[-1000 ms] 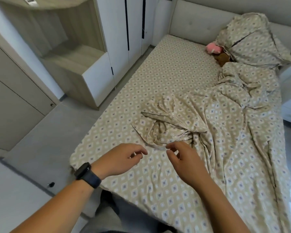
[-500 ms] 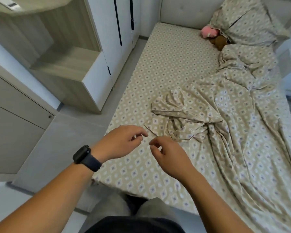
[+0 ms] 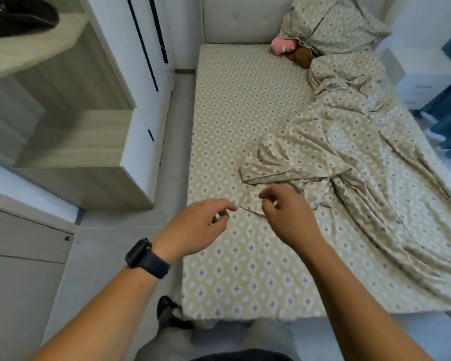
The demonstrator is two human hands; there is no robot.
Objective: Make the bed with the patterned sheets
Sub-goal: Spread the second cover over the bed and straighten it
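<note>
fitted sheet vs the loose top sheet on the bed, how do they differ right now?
The fitted sheet lies flat and smooth over the mattress; the loose top sheet is crumpled and bunched. The fitted sheet spans the whole bed, while the loose top sheet is heaped on the right side, one corner reaching near the right hand. Both share the same beige diamond pattern.

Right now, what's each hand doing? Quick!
Left hand: open, holding nothing.
Right hand: at the sheet corner; grip cannot be told.

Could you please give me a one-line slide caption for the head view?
Both hands, left hand and right hand, reach for the crumpled top sheet on the bed.
</note>
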